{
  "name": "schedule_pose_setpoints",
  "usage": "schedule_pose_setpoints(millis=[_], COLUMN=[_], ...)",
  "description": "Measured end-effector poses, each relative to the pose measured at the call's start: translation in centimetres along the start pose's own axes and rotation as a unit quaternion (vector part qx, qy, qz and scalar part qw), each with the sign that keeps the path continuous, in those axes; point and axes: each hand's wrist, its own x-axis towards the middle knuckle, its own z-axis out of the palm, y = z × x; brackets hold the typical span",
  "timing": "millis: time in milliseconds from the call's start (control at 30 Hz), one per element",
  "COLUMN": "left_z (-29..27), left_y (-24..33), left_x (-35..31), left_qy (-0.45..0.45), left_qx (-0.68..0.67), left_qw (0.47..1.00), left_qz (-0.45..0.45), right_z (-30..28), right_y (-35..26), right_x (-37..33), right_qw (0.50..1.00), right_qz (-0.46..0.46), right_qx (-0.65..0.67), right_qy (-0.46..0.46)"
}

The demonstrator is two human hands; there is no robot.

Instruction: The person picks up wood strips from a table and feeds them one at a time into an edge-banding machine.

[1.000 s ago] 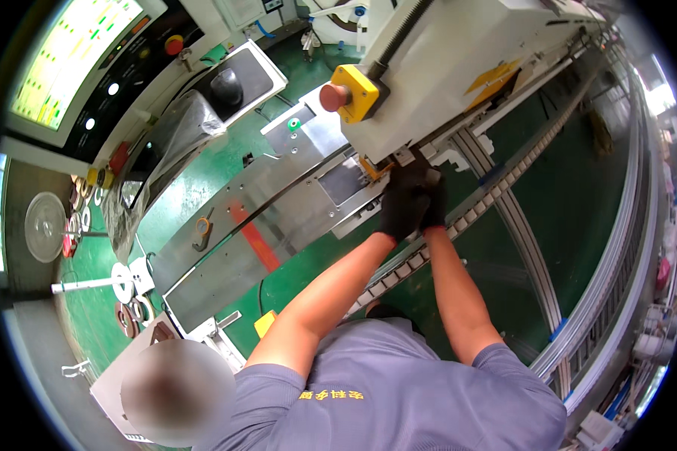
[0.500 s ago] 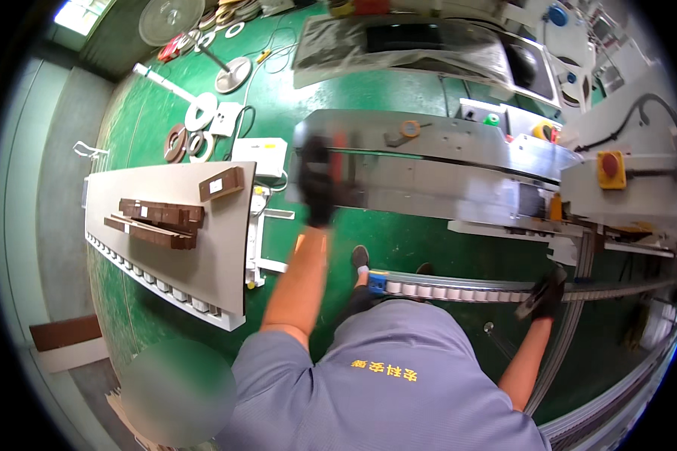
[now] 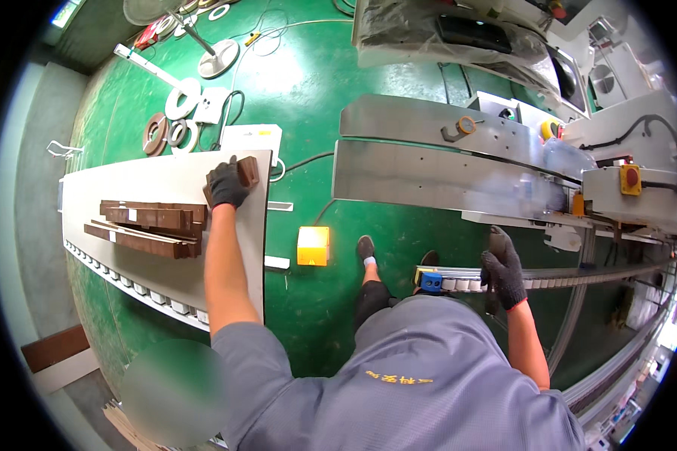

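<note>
My left hand (image 3: 228, 185), in a dark glove, is closed over a short brown stack of strips (image 3: 247, 171) at the near-right part of the grey board-topped table (image 3: 158, 177). Its fingers wrap across the middle of the stack and hide part of it. Farther left on this table lies a group of longer brown strips (image 3: 154, 218). My right hand (image 3: 506, 270), also gloved, is raised above the roller rail (image 3: 549, 281). It is closed on a narrow dark strip (image 3: 492, 302), mostly covered by the fingers.
A metal machine table (image 3: 436, 174) stands ahead on the right, bearing a small orange-ringed tool (image 3: 465, 126). A red stop button (image 3: 631, 177) sits on the machine. Between the tables, an orange box (image 3: 313, 246) rests on the green floor. Coils of edging (image 3: 180, 98) lie at the far left.
My left hand has swung left from the machine table onto the short brown stack. My right hand has come left and up along the rail. The view has shifted, and the orange box is now visible.
</note>
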Motion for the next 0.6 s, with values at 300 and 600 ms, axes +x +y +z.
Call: schedule_pose_setpoints(millis=[300,600], left_z=[-10.5,-14.5], left_y=[15.5,33.7], left_x=[-14.8,-22.7], left_qy=[0.184,0.11], left_qx=[-0.544,-0.698], left_qw=[0.787,0.669], left_qz=[0.227,0.231], right_z=[8.1,6.1], right_y=[-6.7,-9.0], right_x=[-1.6,-3.6], right_qw=[0.929,0.889], right_qz=[-0.298,-0.412], right_qx=[-0.191,-0.189], right_qy=[-0.109,-0.062])
